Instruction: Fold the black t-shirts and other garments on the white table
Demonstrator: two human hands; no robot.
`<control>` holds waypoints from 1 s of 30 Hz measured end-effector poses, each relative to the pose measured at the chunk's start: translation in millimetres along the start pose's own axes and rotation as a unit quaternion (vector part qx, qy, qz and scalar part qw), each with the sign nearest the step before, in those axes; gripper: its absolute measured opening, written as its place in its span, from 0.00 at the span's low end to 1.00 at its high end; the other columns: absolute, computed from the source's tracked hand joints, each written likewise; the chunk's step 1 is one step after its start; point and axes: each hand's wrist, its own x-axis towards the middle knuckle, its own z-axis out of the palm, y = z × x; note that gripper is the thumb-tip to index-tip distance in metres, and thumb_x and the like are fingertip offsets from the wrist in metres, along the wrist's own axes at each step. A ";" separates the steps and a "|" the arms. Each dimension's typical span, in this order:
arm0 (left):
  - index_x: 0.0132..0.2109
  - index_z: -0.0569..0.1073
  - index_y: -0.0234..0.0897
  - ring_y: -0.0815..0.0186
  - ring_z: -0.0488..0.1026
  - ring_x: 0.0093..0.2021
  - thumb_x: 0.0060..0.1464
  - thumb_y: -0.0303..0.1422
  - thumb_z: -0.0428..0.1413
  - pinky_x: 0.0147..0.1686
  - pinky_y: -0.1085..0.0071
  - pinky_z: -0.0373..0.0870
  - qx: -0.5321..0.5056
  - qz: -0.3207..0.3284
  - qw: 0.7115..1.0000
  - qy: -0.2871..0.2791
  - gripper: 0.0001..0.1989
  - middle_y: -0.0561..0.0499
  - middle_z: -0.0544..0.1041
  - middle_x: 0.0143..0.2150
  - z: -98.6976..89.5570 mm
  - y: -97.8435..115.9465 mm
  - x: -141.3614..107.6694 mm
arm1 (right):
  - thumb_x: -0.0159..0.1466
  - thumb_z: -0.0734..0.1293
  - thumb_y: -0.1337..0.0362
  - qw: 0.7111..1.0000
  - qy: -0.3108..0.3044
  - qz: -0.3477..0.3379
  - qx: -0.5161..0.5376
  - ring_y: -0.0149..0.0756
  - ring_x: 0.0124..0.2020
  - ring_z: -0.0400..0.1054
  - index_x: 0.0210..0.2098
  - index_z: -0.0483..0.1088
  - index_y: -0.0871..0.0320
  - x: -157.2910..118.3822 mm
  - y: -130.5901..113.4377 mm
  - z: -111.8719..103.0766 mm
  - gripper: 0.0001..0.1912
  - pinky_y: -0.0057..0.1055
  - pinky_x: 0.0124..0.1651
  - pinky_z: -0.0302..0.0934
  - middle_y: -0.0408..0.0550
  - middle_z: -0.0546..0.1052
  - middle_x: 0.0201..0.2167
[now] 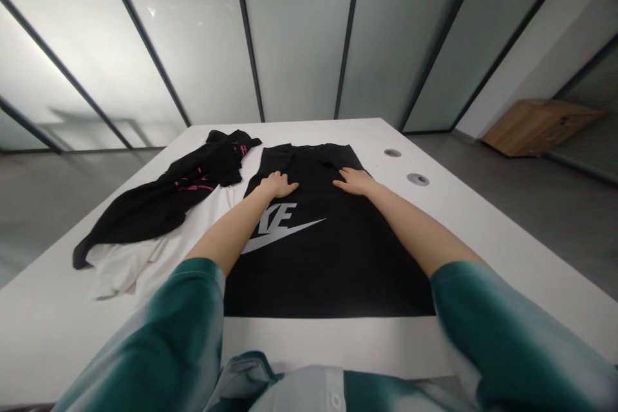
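Observation:
A black T-shirt [333,257] with a grey logo print lies spread out on the white table, its hem towards me and its collar at the far end. Both sleeves look folded inward over the upper part. My left hand [279,185] rests flat on the shirt's upper left, fingers spread. On the upper right, my right hand [354,181] also lies flat, with the fingers apart and pointing inward. Neither hand grips the fabric. My left forearm hides part of the print.
Left of the shirt, a black garment with pink print [164,206] lies rumpled over a white garment [145,264]. Two round grommets [418,179] are set in the white table [483,238] on the right. A wooden cabinet [535,125] stands beyond, near frosted glass panels [299,32].

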 end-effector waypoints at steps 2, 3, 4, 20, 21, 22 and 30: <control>0.70 0.59 0.31 0.43 0.51 0.73 0.63 0.56 0.41 0.66 0.47 0.55 0.000 0.000 1.000 0.011 0.40 0.31 0.54 0.73 5.1 -0.9 7.4 | 0.72 0.54 0.47 1.000 -0.007 0.003 0.001 0.50 0.72 0.51 0.69 0.59 0.67 9.3 0.6 0.6 0.36 0.42 0.69 0.50 0.62 0.57 0.71; 0.71 0.57 0.30 0.44 0.48 0.74 0.63 0.55 0.41 0.67 0.46 0.53 -0.001 0.001 1.000 0.018 0.40 0.31 0.51 0.74 7.6 -1.2 9.9 | 0.72 0.54 0.48 1.000 -0.006 0.005 0.005 0.49 0.72 0.50 0.69 0.59 0.67 11.9 0.6 0.8 0.35 0.42 0.69 0.50 0.61 0.57 0.71; 0.71 0.56 0.30 0.44 0.46 0.74 0.64 0.55 0.40 0.67 0.45 0.51 -0.002 0.002 1.000 0.025 0.40 0.32 0.50 0.75 9.8 -1.5 11.3 | 0.72 0.55 0.49 1.000 0.001 0.006 0.009 0.49 0.72 0.51 0.69 0.60 0.66 12.9 0.4 0.9 0.34 0.42 0.69 0.51 0.61 0.58 0.71; 0.74 0.52 0.37 0.45 0.45 0.75 0.62 0.60 0.40 0.69 0.51 0.47 0.028 0.053 0.998 0.000 0.43 0.38 0.47 0.76 20.6 -49.4 -53.8 | 0.69 0.55 0.40 0.998 0.027 -0.033 0.049 0.56 0.69 0.57 0.68 0.63 0.60 -83.0 21.1 8.5 0.38 0.52 0.68 0.53 0.60 0.63 0.69; 0.74 0.51 0.37 0.45 0.44 0.75 0.62 0.60 0.39 0.69 0.51 0.47 0.025 0.045 0.999 -0.006 0.43 0.39 0.46 0.76 23.8 -51.9 -54.9 | 0.69 0.54 0.39 0.999 0.012 -0.005 0.045 0.57 0.70 0.54 0.69 0.61 0.58 -86.0 22.3 13.6 0.40 0.54 0.69 0.51 0.59 0.60 0.70; 0.75 0.50 0.37 0.45 0.43 0.75 0.63 0.60 0.38 0.69 0.50 0.46 0.023 0.039 0.999 -0.007 0.43 0.39 0.44 0.77 26.8 -53.4 -55.2 | 0.68 0.54 0.38 0.999 0.000 0.018 0.045 0.58 0.71 0.50 0.70 0.59 0.57 -87.5 23.1 18.4 0.41 0.56 0.69 0.49 0.58 0.56 0.72; 0.75 0.48 0.37 0.47 0.39 0.76 0.64 0.59 0.35 0.70 0.50 0.42 0.006 0.031 0.999 0.025 0.43 0.41 0.42 0.77 31.0 -50.8 -34.6 | 0.69 0.51 0.39 0.997 0.000 0.056 0.056 0.53 0.74 0.40 0.73 0.53 0.52 -62.6 30.4 29.3 0.39 0.53 0.72 0.41 0.51 0.49 0.75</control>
